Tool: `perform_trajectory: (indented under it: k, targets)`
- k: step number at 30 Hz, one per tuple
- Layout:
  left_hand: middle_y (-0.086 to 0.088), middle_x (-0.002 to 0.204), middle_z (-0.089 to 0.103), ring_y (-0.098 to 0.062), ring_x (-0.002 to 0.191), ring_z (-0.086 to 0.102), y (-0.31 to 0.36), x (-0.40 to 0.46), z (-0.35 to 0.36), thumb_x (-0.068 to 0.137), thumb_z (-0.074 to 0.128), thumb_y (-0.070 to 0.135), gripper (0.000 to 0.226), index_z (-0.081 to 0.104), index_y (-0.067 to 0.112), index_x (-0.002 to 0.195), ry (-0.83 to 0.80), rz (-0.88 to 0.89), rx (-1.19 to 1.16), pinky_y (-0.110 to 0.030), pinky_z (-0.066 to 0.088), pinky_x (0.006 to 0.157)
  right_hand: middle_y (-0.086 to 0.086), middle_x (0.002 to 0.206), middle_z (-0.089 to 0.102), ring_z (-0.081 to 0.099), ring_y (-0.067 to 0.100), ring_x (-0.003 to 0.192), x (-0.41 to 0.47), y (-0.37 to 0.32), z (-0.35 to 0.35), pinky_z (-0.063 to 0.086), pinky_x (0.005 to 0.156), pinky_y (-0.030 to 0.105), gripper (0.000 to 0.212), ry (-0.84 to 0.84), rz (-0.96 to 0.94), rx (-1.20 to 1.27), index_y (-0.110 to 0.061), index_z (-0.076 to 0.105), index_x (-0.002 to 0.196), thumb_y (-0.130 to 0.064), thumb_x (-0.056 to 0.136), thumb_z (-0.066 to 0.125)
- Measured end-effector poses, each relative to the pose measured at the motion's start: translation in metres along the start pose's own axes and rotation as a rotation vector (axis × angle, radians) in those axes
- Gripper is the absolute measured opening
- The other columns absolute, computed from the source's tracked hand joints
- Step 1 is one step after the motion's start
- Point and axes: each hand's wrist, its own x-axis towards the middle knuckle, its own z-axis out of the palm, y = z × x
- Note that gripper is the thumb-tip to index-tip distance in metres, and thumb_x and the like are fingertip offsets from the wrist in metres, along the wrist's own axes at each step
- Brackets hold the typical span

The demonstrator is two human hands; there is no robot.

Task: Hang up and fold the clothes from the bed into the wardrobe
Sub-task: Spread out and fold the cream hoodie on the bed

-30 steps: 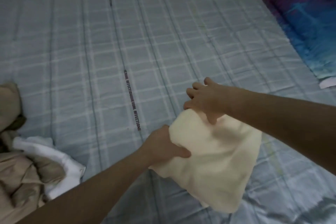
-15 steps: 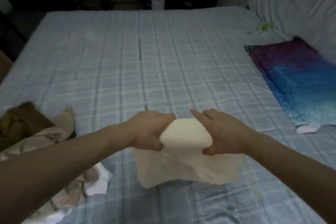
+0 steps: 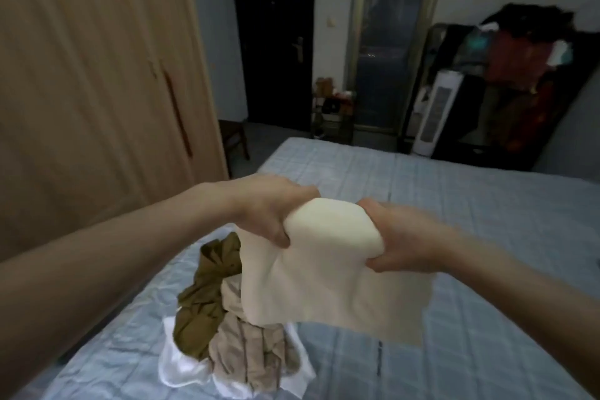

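Gripping the cream cloth (image 3: 328,273) at centre frame, both hands hold it up above the bed (image 3: 487,237): the left hand (image 3: 276,208) has fingers curled over its upper left edge, the right hand (image 3: 396,237) pinches the upper right edge, and the rest hangs down between them. Lower left of centre, a pile of clothes (image 3: 227,334) in olive, beige and white lies on the checked sheet. Filling the upper left, the wooden wardrobe (image 3: 97,75) stands with its doors closed

Open bed (image 3: 470,204) stretches ahead and right of the hands; a clothes pile (image 3: 233,328) blocks the low left, and the shut wardrobe (image 3: 97,91) walls off the left.
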Motion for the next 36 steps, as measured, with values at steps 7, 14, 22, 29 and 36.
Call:
perform_trajectory:
  k: [7,14,22,29,36]
  targets:
    - [0.008,0.12,0.061,-0.02,0.107,0.059,-0.061,-0.18,0.006,0.064,0.074,0.048,0.072,0.038,0.04,0.125,0.056,-0.296,-0.061,-0.038,0.048,0.086,-0.01,0.109,0.058,0.057,0.013,0.094,0.055,-0.155,-0.027,0.052,0.078,0.035,0.064,0.005,-0.288,-0.047,-0.036,0.039,0.117,-0.045,0.064,0.074]
    - [0.006,0.124,0.061,-0.025,0.111,0.058,-0.074,-0.39,0.046,0.065,0.077,0.046,0.072,0.038,0.038,0.126,0.062,-0.585,-0.093,-0.036,0.048,0.085,-0.017,0.098,0.049,0.055,0.011,0.092,0.067,-0.345,-0.009,0.049,0.076,0.035,0.056,-0.043,-0.608,-0.065,-0.037,0.036,0.105,-0.048,0.063,0.07]
    - [0.004,0.12,0.06,-0.023,0.109,0.056,-0.045,-0.639,0.094,0.069,0.077,0.044,0.071,0.039,0.035,0.128,0.033,-0.98,-0.137,-0.035,0.043,0.082,-0.016,0.111,0.057,0.06,0.014,0.098,0.051,-0.591,0.028,0.052,0.079,0.038,0.063,-0.115,-1.02,-0.085,-0.042,0.034,0.112,-0.062,0.06,0.065]
    - [0.009,0.121,0.06,-0.022,0.11,0.058,-0.011,-0.785,0.13,0.067,0.076,0.049,0.075,0.036,0.04,0.13,0.021,-1.293,-0.171,-0.038,0.046,0.085,-0.014,0.11,0.057,0.057,0.013,0.098,0.032,-0.763,0.053,0.052,0.08,0.04,0.064,-0.198,-1.322,-0.094,-0.04,0.039,0.114,-0.057,0.058,0.067]
    - [0.01,0.119,0.06,-0.019,0.107,0.057,-0.063,-0.857,0.151,0.067,0.078,0.045,0.074,0.036,0.044,0.129,-0.002,-1.411,-0.246,-0.039,0.047,0.088,-0.011,0.107,0.057,0.059,0.018,0.097,0.078,-0.873,0.083,0.053,0.078,0.045,0.064,-0.22,-1.447,-0.07,-0.035,0.039,0.107,-0.06,0.055,0.067]
